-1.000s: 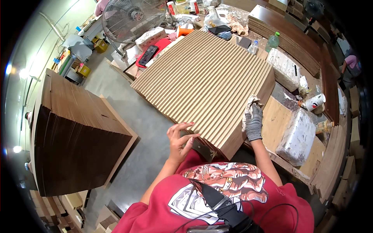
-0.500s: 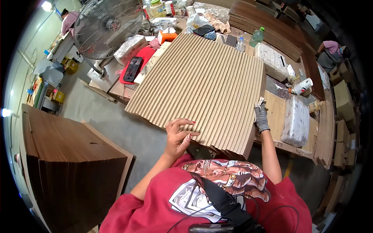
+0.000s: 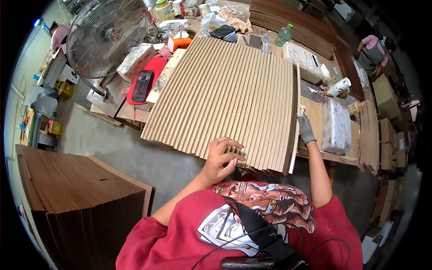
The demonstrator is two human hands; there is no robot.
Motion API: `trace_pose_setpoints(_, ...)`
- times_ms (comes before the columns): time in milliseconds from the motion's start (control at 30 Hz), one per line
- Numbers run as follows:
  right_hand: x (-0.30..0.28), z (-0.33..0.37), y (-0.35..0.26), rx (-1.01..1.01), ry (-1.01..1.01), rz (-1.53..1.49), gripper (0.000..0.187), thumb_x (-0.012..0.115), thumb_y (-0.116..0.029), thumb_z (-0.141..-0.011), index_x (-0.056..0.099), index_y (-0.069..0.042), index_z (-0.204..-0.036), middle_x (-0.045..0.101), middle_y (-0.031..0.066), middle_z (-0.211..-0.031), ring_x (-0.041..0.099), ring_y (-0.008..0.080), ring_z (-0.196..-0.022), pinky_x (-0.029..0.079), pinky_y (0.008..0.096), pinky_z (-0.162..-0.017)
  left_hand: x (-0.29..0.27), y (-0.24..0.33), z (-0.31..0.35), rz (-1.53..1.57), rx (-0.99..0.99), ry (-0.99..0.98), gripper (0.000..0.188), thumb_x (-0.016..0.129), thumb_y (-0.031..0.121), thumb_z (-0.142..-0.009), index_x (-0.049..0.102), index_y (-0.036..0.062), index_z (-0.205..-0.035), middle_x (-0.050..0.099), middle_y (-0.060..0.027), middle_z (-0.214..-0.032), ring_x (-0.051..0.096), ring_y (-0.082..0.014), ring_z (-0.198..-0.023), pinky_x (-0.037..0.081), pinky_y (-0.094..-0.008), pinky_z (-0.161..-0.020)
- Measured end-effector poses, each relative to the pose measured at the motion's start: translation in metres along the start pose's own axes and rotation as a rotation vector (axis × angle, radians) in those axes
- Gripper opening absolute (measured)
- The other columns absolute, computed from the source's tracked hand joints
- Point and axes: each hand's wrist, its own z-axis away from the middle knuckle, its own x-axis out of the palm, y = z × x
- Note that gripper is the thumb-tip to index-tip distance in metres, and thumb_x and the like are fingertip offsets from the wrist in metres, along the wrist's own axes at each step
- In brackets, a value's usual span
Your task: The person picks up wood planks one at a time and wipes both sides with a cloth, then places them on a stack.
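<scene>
A wide row of light tan strips (image 3: 225, 94), set side by side, lies in front of me on the table. One narrow pale strip (image 3: 295, 144) stands slightly apart along the row's right edge. My left hand (image 3: 222, 158) is over the near part of the strips, fingers bent and apart, holding nothing; whether it touches them I cannot tell. My right hand (image 3: 306, 129), in a grey glove, is closed beside the separate strip. At its fingertips shows a small whitish crumpled wad (image 3: 302, 110).
A tall stack of brown sheets (image 3: 85, 184) stands at the lower left. At the far left are a large fan (image 3: 108, 38) and a phone (image 3: 142, 85) on red cloth. On the right lie plastic-wrapped blocks (image 3: 336, 127) and a white cup (image 3: 339, 87). Two people work farther away.
The pale strip at the right edge has come apart from the row. My left hand has shifted right across the strips. The whole view has also shifted a little.
</scene>
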Motion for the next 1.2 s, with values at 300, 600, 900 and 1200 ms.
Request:
trace_pose_setpoints(300,-0.029,0.021,-0.029,0.036,0.273,0.223,0.041,0.052,-0.016,-0.097,0.045,-0.001,-0.135,0.052,0.0126,-0.125,0.053,0.0225,-0.108,0.042,0.0323,-0.096,0.069,0.018,-0.048,0.469,-0.083,-0.315,0.03,0.057,0.015,-0.091,0.062,-0.0027,-0.114,0.058,-0.0161,-0.108,0.059,-0.0257,-0.101,0.045,-0.0336,-0.09)
trace_pose_setpoints(600,-0.039,0.03,-0.047,-0.352,0.275,0.31,0.039,0.05,-0.004,-0.095,0.048,0.0,-0.134,0.047,0.0136,-0.134,0.047,0.0234,-0.124,0.035,0.0299,-0.107,0.227,0.049,-0.058,0.099,-0.363,-0.6,0.1,0.065,0.037,-0.086,0.003,-0.0254,-0.136,0.022,-0.0464,-0.137,0.033,-0.0505,-0.13,0.03,-0.0378,-0.111)
trace_pose_setpoints(900,-0.041,0.034,-0.028,-0.429,0.164,0.206,0.042,0.05,-0.006,-0.096,0.045,-0.001,-0.137,0.036,0.0122,-0.147,0.037,0.025,-0.135,0.031,0.032,-0.112,0.28,0.046,-0.049,0.072,-0.647,-0.686,0.083,0.056,0.035,-0.089,0.022,-0.0284,-0.13,0.04,-0.046,-0.126,0.046,-0.0484,-0.121,0.037,-0.0395,-0.104)
trace_pose_setpoints(1200,-0.06,0.058,-0.023,-0.489,0.083,0.157,0.038,0.05,-0.005,-0.092,0.054,-0.005,-0.129,0.05,0.0149,-0.133,0.046,0.0299,-0.126,0.032,0.0357,-0.11,0.274,0.058,-0.042,0.024,-0.723,-0.697,0.084,0.055,0.038,-0.087,0.024,-0.0258,-0.132,0.04,-0.0439,-0.128,0.049,-0.0482,-0.118,0.04,-0.0405,-0.102)
